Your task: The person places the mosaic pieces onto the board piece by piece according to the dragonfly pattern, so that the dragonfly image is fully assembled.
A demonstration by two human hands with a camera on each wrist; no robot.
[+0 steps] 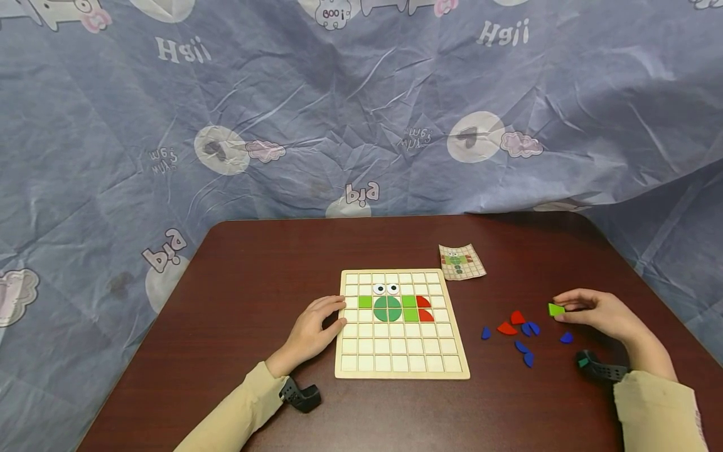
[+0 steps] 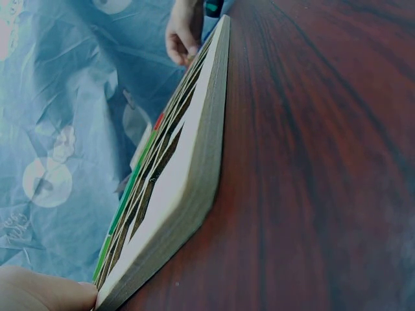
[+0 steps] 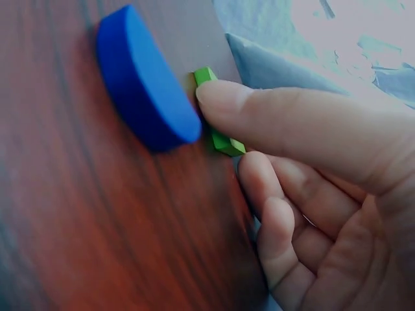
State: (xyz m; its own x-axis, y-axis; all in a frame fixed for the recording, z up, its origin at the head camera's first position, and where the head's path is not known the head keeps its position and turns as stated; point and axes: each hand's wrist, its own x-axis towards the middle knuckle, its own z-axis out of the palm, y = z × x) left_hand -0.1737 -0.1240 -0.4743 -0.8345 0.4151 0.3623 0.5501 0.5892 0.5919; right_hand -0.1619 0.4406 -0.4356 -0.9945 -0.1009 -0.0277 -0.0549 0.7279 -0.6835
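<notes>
Between thumb and fingers, my right hand (image 1: 593, 312) pinches a light green square tile (image 1: 556, 309) at the right of the table; the right wrist view shows the green tile (image 3: 227, 142) partly hidden behind the thumb. A blue piece (image 3: 146, 81) lies close beside it. My left hand (image 1: 313, 326) rests its fingertips and thumb at the left edge of a wooden grid board (image 1: 395, 370). On the board sit two eye tiles (image 1: 386, 289), a dark green circle (image 1: 387, 309) of quarter pieces, light green squares (image 1: 409, 308) and two red quarter pieces (image 1: 425, 309).
Loose red pieces (image 1: 507, 328) and several blue pieces (image 1: 521, 346) lie between the board and my right hand. A small pattern card (image 1: 462, 263) with a matching picture lies at the board's far right corner. Behind the table (image 1: 271, 251) hangs a patterned cloth (image 1: 339, 125).
</notes>
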